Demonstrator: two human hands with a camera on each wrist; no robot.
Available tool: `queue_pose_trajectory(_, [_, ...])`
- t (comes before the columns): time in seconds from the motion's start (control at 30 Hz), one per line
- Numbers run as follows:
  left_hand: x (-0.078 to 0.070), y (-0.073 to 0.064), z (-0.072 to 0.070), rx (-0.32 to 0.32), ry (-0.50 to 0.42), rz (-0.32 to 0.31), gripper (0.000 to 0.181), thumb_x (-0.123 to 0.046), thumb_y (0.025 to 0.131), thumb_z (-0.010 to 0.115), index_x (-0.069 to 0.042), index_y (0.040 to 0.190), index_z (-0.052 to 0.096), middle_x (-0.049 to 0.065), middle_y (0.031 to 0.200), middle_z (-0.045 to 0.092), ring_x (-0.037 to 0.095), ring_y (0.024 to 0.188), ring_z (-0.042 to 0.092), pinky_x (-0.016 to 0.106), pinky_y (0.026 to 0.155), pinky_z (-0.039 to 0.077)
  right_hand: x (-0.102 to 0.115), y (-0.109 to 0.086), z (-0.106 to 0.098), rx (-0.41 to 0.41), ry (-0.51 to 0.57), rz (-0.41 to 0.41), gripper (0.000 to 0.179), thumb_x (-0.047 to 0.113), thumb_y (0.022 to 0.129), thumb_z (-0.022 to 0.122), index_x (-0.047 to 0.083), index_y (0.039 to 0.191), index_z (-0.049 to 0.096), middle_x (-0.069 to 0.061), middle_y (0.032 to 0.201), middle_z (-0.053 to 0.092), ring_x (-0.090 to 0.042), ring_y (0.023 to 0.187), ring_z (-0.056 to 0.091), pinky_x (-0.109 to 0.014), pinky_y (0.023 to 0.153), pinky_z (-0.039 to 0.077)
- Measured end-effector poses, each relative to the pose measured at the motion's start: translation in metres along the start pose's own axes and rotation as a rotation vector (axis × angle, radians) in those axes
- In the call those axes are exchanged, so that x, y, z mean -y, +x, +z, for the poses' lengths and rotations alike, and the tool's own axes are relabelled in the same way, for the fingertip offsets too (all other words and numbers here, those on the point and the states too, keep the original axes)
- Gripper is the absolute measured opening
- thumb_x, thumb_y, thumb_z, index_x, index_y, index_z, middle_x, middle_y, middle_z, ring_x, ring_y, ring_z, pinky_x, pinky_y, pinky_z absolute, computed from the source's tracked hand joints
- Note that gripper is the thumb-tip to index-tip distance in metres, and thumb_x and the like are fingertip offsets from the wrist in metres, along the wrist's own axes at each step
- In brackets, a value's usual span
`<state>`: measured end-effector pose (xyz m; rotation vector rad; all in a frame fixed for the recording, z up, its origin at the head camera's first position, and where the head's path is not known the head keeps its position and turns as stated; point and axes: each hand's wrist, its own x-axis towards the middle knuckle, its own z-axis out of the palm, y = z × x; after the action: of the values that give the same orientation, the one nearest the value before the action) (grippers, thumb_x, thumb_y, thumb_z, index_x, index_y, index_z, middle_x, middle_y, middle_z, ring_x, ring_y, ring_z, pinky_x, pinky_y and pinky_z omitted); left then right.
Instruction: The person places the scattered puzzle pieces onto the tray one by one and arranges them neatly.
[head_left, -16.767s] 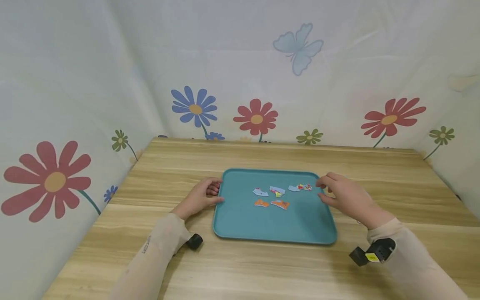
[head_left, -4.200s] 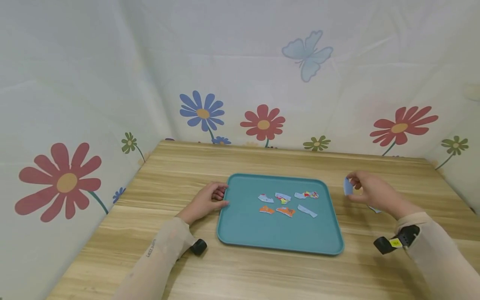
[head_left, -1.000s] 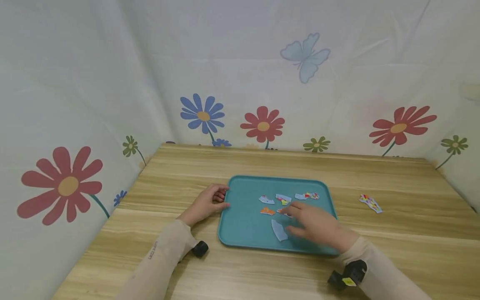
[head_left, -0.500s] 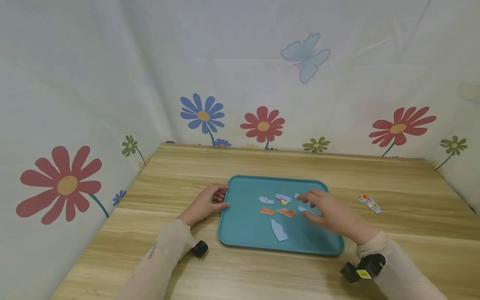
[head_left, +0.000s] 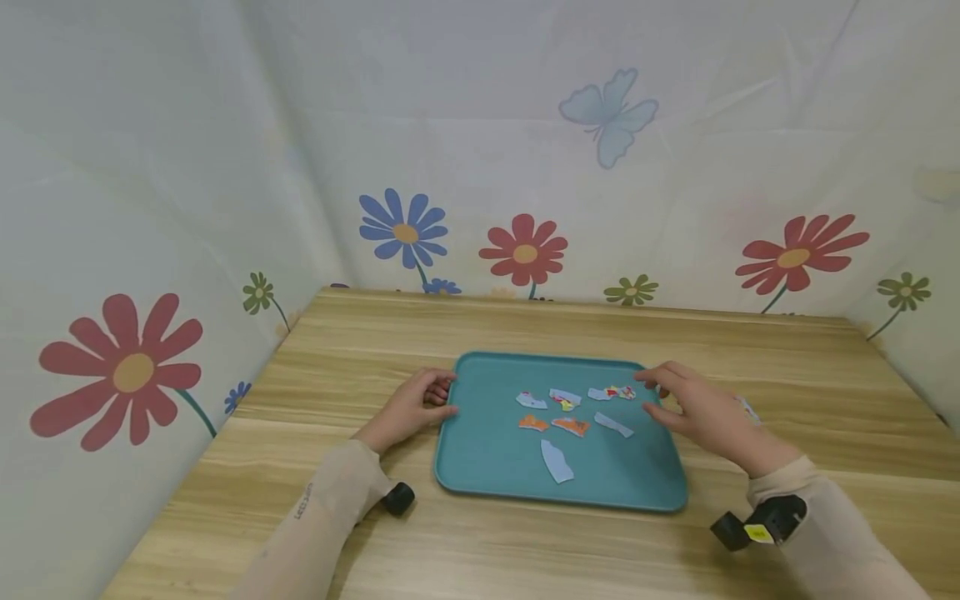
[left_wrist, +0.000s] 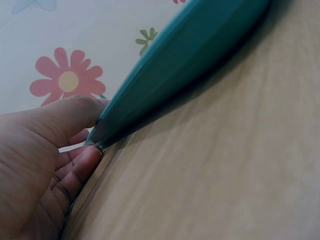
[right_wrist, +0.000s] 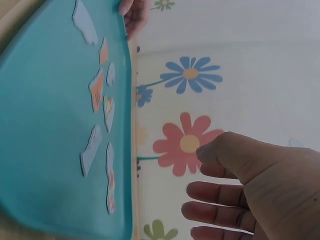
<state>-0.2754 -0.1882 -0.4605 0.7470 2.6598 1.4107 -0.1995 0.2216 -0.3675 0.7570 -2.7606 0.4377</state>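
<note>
My left hand (head_left: 411,407) pinches the left rim of a teal tray (head_left: 495,487). In the left wrist view, its thumb is over the tray's edge and a fingertip is at the underside. Flat, irregular cut picture pieces lie apart on the tray. A pale blue piece (head_left: 557,462) is nearest the front, two orange pieces (head_left: 533,423) are behind it, and a plain strip (head_left: 613,425) is to their right. Blue pieces with coloured marks (head_left: 565,399) form the back row. My right hand (head_left: 701,412) hovers by the tray's right rim, fingers loosely bent, holding nothing.
Another piece (head_left: 747,408) lies on the wooden table (head_left: 825,400) right of the tray, mostly hidden behind the right hand. A white curtain (head_left: 465,100) printed with flowers and a butterfly hangs around the table's back and sides.
The pale blue piece, held by the right hand 4.2 s ago, now lies on the tray. The right hand has since moved rightward from above the tray. The left hand stays at the rim.
</note>
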Motion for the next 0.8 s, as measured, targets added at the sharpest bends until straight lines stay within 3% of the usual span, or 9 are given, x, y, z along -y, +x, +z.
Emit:
queue_pose_trajectory(0.53, [-0.001,-0.003,-0.001,0.009,-0.006,0.002,0.054,-0.016,0.086,0.073,0.000,0.132,0.050,0.016,0.116,0.055,0.020,0.100,0.056,0.030,0.086,0.051,-0.048,-0.014,-0.002,0.040,0.056,0.121,0.037,0.008,0.083,0.072,-0.001,0.117,0.060,-0.018,0.105,0.063,-0.030,0.090,0.060,-0.044,0.073,0.055])
queue_pose_trajectory(0.8, [-0.004,-0.003,-0.001,0.010,-0.007,-0.003,0.054,-0.014,0.086,0.073,-0.001,0.133,0.050,0.016,0.116,0.055,0.021,0.100,0.056,0.030,0.087,0.051,-0.069,-0.020,0.000,0.010,0.042,0.114,0.034,0.004,0.081,0.073,-0.005,0.112,0.061,-0.019,0.099,0.062,-0.029,0.085,0.061,-0.044,0.071,0.053])
